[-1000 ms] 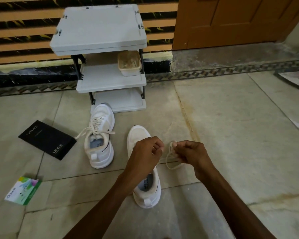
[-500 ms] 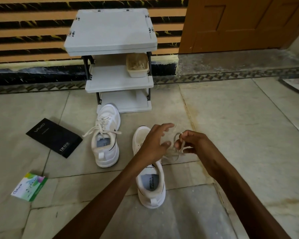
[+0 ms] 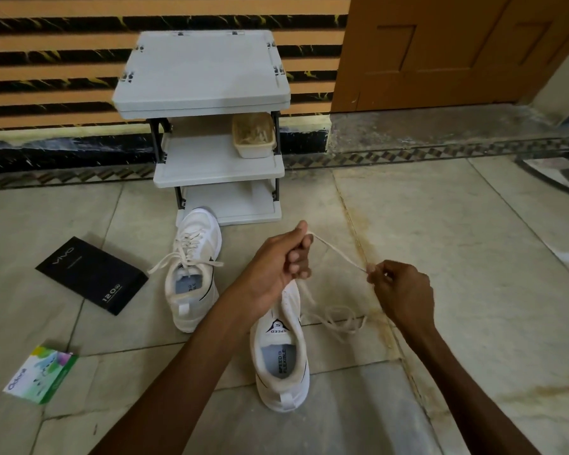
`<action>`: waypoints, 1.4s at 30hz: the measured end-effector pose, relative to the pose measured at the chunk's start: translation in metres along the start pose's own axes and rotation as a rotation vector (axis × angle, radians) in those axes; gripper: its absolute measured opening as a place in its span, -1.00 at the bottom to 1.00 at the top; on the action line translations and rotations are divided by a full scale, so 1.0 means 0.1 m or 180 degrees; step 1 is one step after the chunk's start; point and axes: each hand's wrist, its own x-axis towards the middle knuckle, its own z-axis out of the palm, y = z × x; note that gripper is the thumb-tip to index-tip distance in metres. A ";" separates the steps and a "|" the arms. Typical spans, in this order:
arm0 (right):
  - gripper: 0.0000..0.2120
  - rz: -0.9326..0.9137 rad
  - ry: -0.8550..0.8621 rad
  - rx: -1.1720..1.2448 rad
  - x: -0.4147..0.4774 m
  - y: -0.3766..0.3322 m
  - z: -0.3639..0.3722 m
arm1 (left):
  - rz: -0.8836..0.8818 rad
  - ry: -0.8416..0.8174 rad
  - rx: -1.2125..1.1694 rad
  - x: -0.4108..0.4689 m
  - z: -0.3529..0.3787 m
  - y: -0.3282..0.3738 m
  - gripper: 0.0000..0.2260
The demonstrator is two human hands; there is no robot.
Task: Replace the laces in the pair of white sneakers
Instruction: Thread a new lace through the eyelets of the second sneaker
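Note:
Two white sneakers stand on the tiled floor. The left sneaker (image 3: 194,274) is laced, its lace ends loose. The right sneaker (image 3: 281,353) shows no lace in its visible part; my left forearm hides its front. A cream lace (image 3: 337,252) stretches taut between my hands above that shoe. My left hand (image 3: 283,261) grips one part of the lace in curled fingers. My right hand (image 3: 399,287) pinches the other part. The rest of the lace lies in loops on the floor to the right of the shoe.
A grey three-tier rack (image 3: 207,126) stands against the striped wall, with a beige tray (image 3: 253,136) on its middle shelf. A black box (image 3: 91,274) and a small green-and-white packet (image 3: 40,374) lie on the floor at the left. A wooden door (image 3: 457,50) is at the back right.
My hands have moved apart, pulling a bunched lace out into a taut line. My left hand has closed round the lace. The camera has moved closer and tilted down.

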 end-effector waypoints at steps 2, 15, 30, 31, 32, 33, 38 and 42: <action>-0.79 0.0062 -0.0007 -0.0680 -0.01 0.07 0.03 | 0.0041 0.0203 0.0433 -0.01 -0.03 0.08 -0.71; -0.81 -0.0961 -0.0459 -0.0476 -0.02 -0.22 0.08 | 0.0040 0.0623 0.2588 -0.13 0.06 -0.04 -0.73; -0.72 -0.0462 -0.0861 -0.1475 -0.06 -0.13 0.28 | 0.0365 0.1457 0.3469 -0.34 -0.33 -0.08 -0.77; -0.60 -0.0673 -0.1050 -0.1277 -0.06 -0.18 0.30 | 0.0329 0.1307 0.3323 -0.36 -0.33 -0.08 -0.74; -0.52 -0.0905 -0.1129 -0.0906 -0.07 -0.22 0.32 | 0.0303 0.1220 0.3149 -0.37 -0.31 -0.10 -0.72; -0.52 -0.1061 -0.1139 -0.0418 -0.09 -0.30 0.33 | 0.0315 0.1200 0.3032 -0.38 -0.30 -0.11 -0.71; -0.85 -0.1430 -0.1580 0.0789 -0.16 -0.74 0.39 | 0.0465 0.1395 0.3369 -0.45 -0.33 -0.12 -0.88; -0.88 -0.1538 -0.1559 0.0773 -0.22 -0.91 0.42 | 0.0516 0.1662 0.3489 -0.52 -0.35 -0.06 -0.88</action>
